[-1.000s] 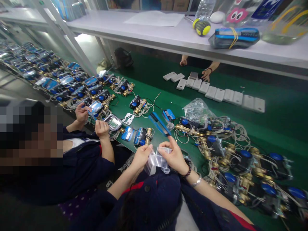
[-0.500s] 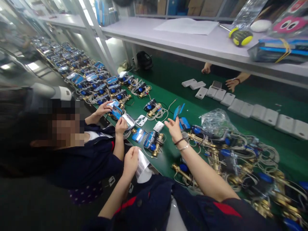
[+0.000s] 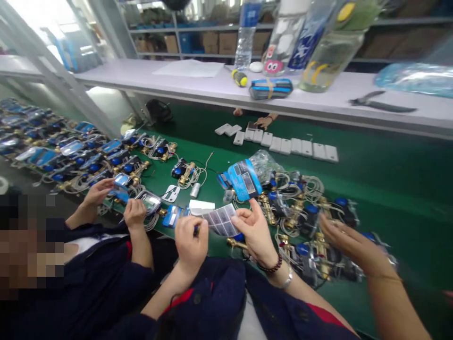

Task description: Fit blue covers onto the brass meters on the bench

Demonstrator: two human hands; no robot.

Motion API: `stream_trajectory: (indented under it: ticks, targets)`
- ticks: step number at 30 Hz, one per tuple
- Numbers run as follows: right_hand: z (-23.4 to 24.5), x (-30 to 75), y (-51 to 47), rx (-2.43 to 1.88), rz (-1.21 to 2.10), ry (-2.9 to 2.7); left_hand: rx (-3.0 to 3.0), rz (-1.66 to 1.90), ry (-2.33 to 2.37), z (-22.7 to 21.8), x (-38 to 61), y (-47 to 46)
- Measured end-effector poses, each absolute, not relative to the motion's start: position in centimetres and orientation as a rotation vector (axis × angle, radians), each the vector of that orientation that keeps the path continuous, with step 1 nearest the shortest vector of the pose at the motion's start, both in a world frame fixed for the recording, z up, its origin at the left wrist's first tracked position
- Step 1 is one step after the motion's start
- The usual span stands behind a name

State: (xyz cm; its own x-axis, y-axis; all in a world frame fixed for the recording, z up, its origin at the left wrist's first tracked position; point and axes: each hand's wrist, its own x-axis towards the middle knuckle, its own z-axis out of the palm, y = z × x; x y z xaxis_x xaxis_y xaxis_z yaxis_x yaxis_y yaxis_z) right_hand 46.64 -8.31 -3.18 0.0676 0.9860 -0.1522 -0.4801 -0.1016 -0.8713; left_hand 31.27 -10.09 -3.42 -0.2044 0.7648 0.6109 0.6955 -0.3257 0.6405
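Observation:
My right hand [image 3: 350, 241] comes in from the lower right, blurred, fingers stretched out and holding nothing, just above a heap of brass water meters with blue caps and white cables [image 3: 304, 208]. My left hand is out of view. In front of me a seated co-worker holds a grey sheet of small labels [image 3: 221, 221] in one hand [image 3: 255, 231]. That co-worker's other hand [image 3: 191, 241] is pinched shut beside the sheet. A blue display module [image 3: 244, 179] stands tilted just beyond the sheet.
A second co-worker at the left holds a blue-faced meter [image 3: 122, 182]. Rows of meters [image 3: 71, 151] line the green belt [image 3: 389, 189]. Across the belt, another person's hand [image 3: 264, 121] touches a row of white casings [image 3: 293, 146]. Bottles [image 3: 246, 33] and a screwdriver [image 3: 239, 78] sit on the white shelf [image 3: 198, 87].
The view has swung up and back. My right hand has come into view at the right. The seated co-worker's hands have come back together on the label sheet.

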Motion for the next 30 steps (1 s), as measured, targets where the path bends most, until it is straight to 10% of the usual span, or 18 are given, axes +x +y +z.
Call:
stream_trajectory:
  ticks: [7,30]
  targets:
    - [-2.8,47.6,-10.8,-0.984,1.119,-0.628,1.173,0.818,0.916,-3.4,36.8,-10.1]
    - [-2.9,51.0,-12.9,-1.098,1.013,-1.149,1.089,1.004,1.191,-2.0,36.8,-10.1]
